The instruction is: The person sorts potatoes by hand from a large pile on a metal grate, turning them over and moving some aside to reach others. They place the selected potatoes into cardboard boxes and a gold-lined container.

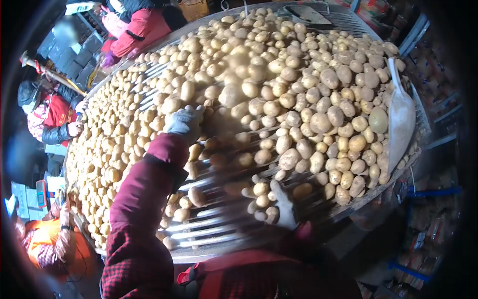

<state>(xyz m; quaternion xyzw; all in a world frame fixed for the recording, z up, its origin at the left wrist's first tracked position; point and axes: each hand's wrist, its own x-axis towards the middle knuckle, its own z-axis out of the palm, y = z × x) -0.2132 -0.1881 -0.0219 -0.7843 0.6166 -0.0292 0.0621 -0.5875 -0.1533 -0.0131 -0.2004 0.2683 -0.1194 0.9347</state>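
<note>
My left hand [185, 121], in a pale work glove and maroon sleeve, reaches into the heap of potatoes [234, 65] on a slatted metal table. Its back faces me and the fingers look spread against potatoes at the pile's edge; I see nothing held in them. Nearer to me, my right hand [285, 207], also gloved, is cupped around several small potatoes [262, 201] just above the slats. Bare metal bars [209, 226] show between the two hands, with a few loose potatoes [197, 196] on them. Dust or blur veils the spot beside my left hand.
A white scoop-like object [401, 117] lies along the table's right edge. A flat dark board [306, 14] rests at the far side. People in red [142, 32] and orange [59, 244] work along the left edge. Metal posts [415, 34] stand at the right.
</note>
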